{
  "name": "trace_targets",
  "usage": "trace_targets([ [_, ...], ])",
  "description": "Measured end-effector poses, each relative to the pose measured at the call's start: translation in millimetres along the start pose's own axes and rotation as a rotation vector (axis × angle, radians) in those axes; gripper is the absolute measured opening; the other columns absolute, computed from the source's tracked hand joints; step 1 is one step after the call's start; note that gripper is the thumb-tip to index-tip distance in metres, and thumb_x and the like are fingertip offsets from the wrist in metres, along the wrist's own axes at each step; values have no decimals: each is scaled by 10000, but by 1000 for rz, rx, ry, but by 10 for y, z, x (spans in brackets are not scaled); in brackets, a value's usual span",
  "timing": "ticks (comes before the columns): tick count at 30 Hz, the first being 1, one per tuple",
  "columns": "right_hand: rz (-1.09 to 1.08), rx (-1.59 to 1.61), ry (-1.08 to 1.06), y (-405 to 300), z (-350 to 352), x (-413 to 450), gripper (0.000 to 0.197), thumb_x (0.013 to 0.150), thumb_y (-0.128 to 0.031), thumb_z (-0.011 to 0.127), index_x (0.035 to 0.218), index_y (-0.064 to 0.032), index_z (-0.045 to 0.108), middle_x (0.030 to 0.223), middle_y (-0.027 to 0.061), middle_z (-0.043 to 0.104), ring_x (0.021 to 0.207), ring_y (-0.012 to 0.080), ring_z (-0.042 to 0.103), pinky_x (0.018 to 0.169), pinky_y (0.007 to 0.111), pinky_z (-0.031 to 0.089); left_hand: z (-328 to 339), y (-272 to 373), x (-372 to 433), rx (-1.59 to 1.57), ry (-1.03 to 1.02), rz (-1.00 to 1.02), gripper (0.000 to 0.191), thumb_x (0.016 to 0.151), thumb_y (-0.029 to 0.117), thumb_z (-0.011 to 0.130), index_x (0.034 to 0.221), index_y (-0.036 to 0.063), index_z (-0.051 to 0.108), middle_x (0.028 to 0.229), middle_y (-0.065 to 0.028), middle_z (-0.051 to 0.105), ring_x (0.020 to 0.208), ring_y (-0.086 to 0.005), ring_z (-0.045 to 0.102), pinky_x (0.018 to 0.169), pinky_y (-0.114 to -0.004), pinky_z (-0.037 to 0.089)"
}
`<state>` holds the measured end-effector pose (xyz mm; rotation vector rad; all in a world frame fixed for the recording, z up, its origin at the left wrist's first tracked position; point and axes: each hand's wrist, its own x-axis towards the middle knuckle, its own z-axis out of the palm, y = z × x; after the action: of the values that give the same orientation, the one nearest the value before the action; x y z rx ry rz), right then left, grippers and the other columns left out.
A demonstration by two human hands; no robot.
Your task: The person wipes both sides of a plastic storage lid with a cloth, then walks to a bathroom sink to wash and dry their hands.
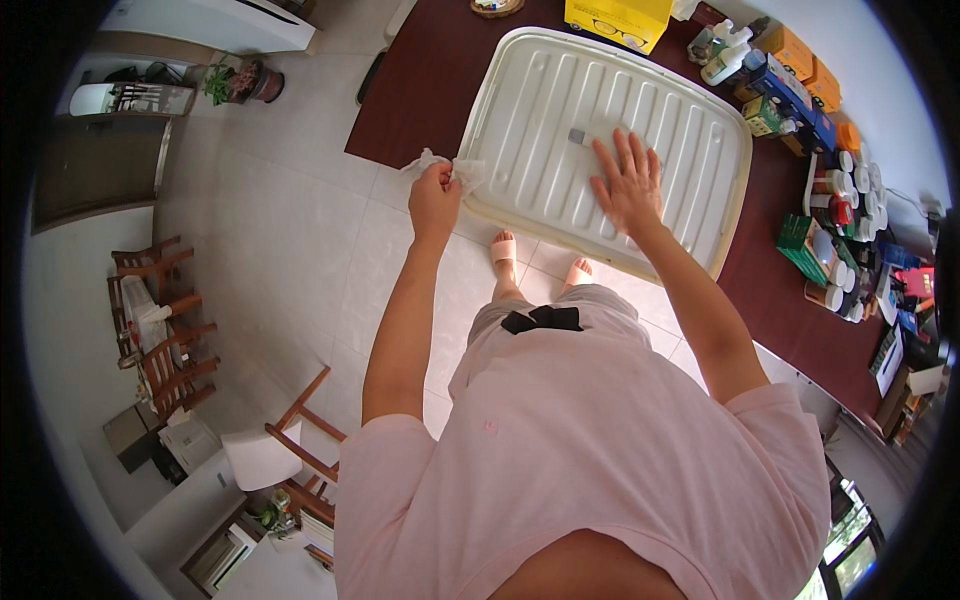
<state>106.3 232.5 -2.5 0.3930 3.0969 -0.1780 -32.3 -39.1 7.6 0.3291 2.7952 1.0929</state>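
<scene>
A large white ribbed plastic lid, like that of a storage box, lies on a dark red-brown table and juts past its front edge. Pinched in the fist of my left hand is a crumpled white tissue or wipe, right at the lid's left front corner. My right hand rests palm down on the ribs with its fingers apart, holding nothing. Just beyond those fingers, a small grey-and-clear patch shows on the lid; what it is I cannot tell.
A yellow box stands behind the lid. White bottles, orange boxes and several white-capped jars line the table's wall side. Wooden chairs and a potted plant are off to the left on the tiled floor.
</scene>
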Motion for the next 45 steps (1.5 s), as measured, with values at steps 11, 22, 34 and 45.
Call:
trace_targets([
  [11,10,-10,3,0,6,7,562,928,-402,410,1453,-258,268,1526,100,185,1409,312,135,1133,502,81,-22,126,248,416,-90,89,117,821,151,586,809,41,623,782,-135,659,724,-320,634,641,-438,490],
  [22,-18,20,-14,12,-16,8,559,921,-403,420,1445,-261,287,1524,90,194,1406,316,148,1133,500,87,-38,58,120,196,-85,96,144,813,104,569,926,17,579,898,-175,633,833,-329,611,744,-439,476],
  [34,-7,28,20,15,30,28,572,904,-426,441,1436,-263,306,1516,92,217,1406,310,151,1128,517,75,128,-81,117,221,46,191,143,826,138,541,861,5,583,792,-178,635,773,-339,623,709,-432,492],
  [45,183,45,94,-403,102,242,659,874,-528,453,1426,-188,331,1490,190,210,1399,384,107,1112,562,31,-70,56,297,311,-96,177,176,853,139,513,833,8,628,764,-183,649,733,-350,629,676,-449,485],
])
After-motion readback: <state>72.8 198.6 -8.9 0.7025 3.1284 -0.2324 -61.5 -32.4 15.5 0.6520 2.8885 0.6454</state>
